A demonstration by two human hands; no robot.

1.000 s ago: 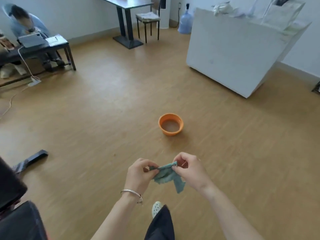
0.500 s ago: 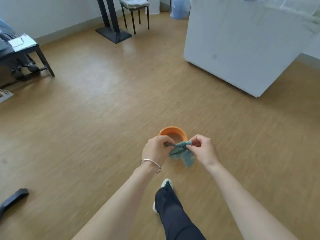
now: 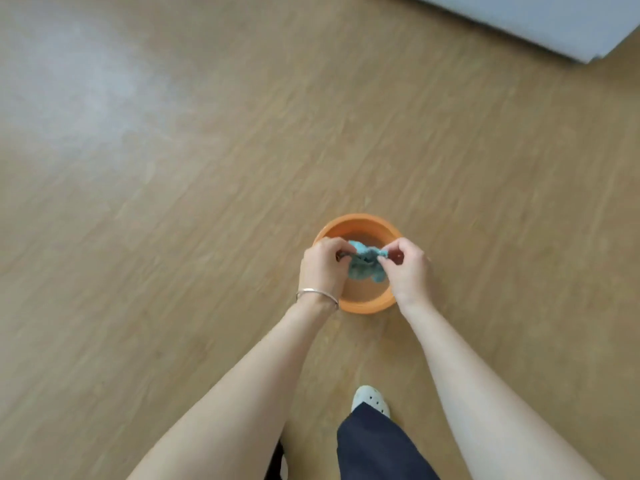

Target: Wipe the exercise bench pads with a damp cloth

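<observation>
A teal cloth was held bunched over the orange basin on the floor, pinched at each end by left hand and right hand fingers.

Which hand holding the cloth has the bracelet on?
The left hand: a thin silver bangle circles its wrist; the right hand, also pinching the cloth, has a bare wrist.

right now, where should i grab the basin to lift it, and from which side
By the rim, from above at its left and right sides, one hand each. The basin stands upright on the floor, round, possibly holding water, so a two-sided hold should keep it level. The left hand and right hand pinch the cloth now; free them first.
</observation>
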